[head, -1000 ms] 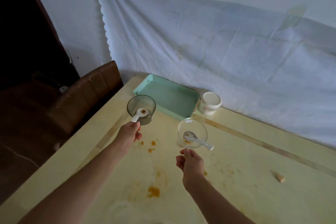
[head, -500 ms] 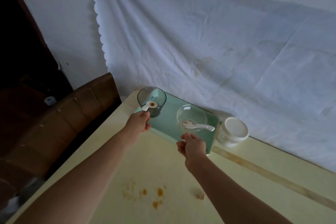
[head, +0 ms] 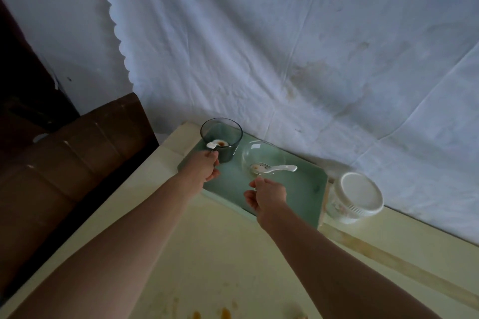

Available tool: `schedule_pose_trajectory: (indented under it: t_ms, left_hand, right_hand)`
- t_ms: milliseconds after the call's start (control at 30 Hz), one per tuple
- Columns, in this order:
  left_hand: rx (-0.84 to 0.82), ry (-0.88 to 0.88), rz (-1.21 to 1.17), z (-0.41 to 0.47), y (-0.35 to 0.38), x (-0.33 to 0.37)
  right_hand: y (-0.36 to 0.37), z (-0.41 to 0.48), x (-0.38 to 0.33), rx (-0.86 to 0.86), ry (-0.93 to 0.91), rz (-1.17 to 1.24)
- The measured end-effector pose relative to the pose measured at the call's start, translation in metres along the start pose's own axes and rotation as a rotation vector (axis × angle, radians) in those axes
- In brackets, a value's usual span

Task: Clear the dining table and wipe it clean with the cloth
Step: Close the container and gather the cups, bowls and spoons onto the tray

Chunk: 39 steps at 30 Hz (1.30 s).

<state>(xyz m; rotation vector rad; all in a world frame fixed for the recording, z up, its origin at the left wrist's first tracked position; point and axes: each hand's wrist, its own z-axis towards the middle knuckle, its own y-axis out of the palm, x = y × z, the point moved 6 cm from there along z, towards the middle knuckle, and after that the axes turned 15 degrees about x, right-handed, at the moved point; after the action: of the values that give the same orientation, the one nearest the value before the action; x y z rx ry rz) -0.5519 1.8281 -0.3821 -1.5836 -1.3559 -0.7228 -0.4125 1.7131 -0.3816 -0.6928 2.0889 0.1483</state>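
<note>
over the green tray point(head: 305, 189), left hand point(head: 204, 169) grips the dark bowl point(head: 229, 137) at its 1 o'clock; right hand point(head: 268, 194) pinches the near rim of the clear bowl point(head: 259, 154) at 12, spoon point(head: 276, 169) handle pointing 3 o'clock

Home dining area. Pale yellow table point(head: 160, 261) against a wall. Brown padded chair point(head: 77, 158) at its left side. White scalloped sheet point(head: 285, 46) hung over the wall. Used tableware: dark glass bowl point(head: 230, 144), clear glass bowl point(head: 259, 153), white spoons point(head: 281, 169), green tray point(head: 300, 189). Sauce stains point(head: 225, 314) on the tabletop.
</note>
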Motion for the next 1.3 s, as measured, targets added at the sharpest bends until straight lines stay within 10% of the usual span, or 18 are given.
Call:
schedule_pose_trajectory:
  t_ms: [833,1300]
  left_hand:
    - [0.028,0.062,0.087,-0.038,-0.024,0.013]
    - [-0.084,-0.034,0.025,-0.246,0.002,0.000]
  right_hand:
    - [-0.015,-0.031,-0.005,-0.071,-0.026,0.072]
    - [-0.205,-0.123,0.016,-0.036,0.011,0.153]
